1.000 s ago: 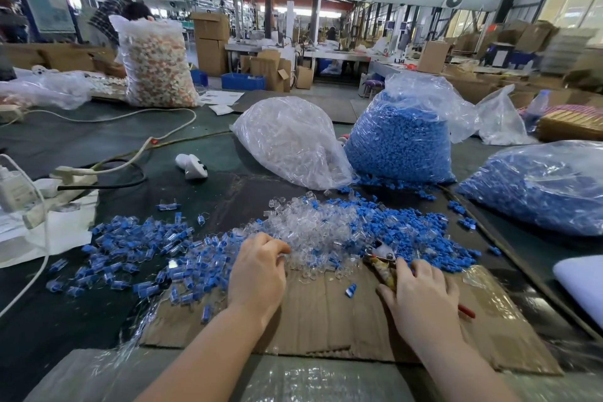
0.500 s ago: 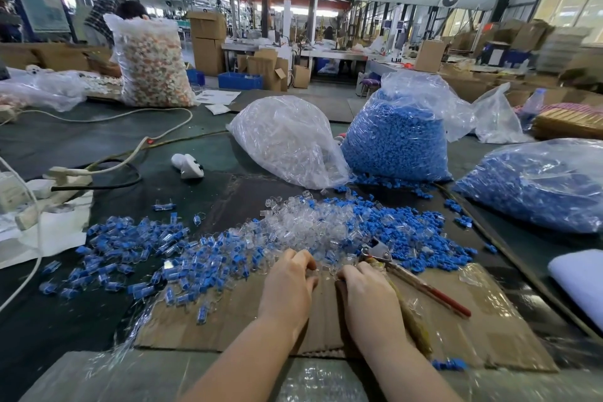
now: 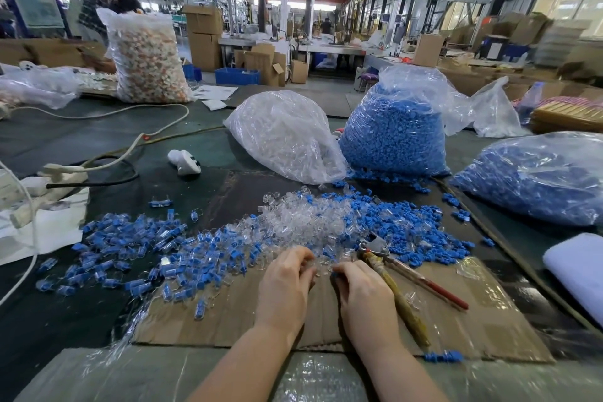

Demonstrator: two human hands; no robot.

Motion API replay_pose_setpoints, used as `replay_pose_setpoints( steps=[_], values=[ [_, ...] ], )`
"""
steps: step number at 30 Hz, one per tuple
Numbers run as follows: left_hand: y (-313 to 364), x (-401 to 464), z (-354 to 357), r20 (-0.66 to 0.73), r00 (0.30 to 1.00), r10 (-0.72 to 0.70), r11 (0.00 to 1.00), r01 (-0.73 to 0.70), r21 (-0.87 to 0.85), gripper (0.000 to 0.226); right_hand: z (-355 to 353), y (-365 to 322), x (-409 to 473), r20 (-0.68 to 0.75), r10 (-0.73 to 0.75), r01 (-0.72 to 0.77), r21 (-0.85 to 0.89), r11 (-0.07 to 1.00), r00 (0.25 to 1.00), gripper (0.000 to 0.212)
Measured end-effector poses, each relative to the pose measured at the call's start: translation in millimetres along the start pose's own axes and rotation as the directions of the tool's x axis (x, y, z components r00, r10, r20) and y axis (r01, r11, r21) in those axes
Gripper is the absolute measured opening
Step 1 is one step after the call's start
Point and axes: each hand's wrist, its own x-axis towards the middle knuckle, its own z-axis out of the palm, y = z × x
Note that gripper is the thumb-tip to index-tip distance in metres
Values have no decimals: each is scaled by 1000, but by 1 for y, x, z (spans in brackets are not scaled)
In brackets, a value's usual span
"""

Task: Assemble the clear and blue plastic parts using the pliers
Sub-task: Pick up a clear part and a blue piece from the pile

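Observation:
My left hand (image 3: 287, 287) and my right hand (image 3: 363, 299) meet fingertip to fingertip over the cardboard sheet (image 3: 489, 323). The left pinches a small clear part (image 3: 321, 266). The right pinches a small blue part (image 3: 333, 274), mostly hidden by its fingers. The pliers (image 3: 388, 266) lie on the cardboard just right of my right hand, jaws toward the piles, one handle red and one wrapped in yellow; neither hand touches them. Ahead lie a heap of clear parts (image 3: 310, 219), loose blue parts (image 3: 421, 232) and joined clear-and-blue pieces (image 3: 130, 248).
Behind the heaps stand a bag of clear parts (image 3: 287, 137) and two bags of blue parts (image 3: 394, 134) (image 3: 538, 179). A power strip with cables (image 3: 62, 173) and a white device (image 3: 184, 162) lie at the left. A white cloth (image 3: 577, 271) sits at the right edge.
A second ago my right hand rested on the pliers. It has left them on the cardboard and moved left to meet my left hand, which shifted right from the pile.

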Motion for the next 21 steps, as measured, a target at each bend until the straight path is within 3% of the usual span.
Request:
replay_pose_setpoints(
  steps=[8,12,18,21],
  values=[
    [-1,-3,-2,-58,998,-12,1000,11,-13,30,-1,-1,-1,-41,-20,20,-6,1000,999,10],
    [-1,-5,-4,-61,998,-12,1000,12,2,27,-2,-2,-2,-67,-41,41,-10,999,997,17],
    [2,-4,-5,-37,999,17,993,-21,-114,17,-2,-1,-2,-83,-64,62,-34,998,994,25],
    [1,-5,-5,-21,999,-30,980,25,-198,23,0,1,-3,-81,-32,33,11,999,996,12]
  ],
)
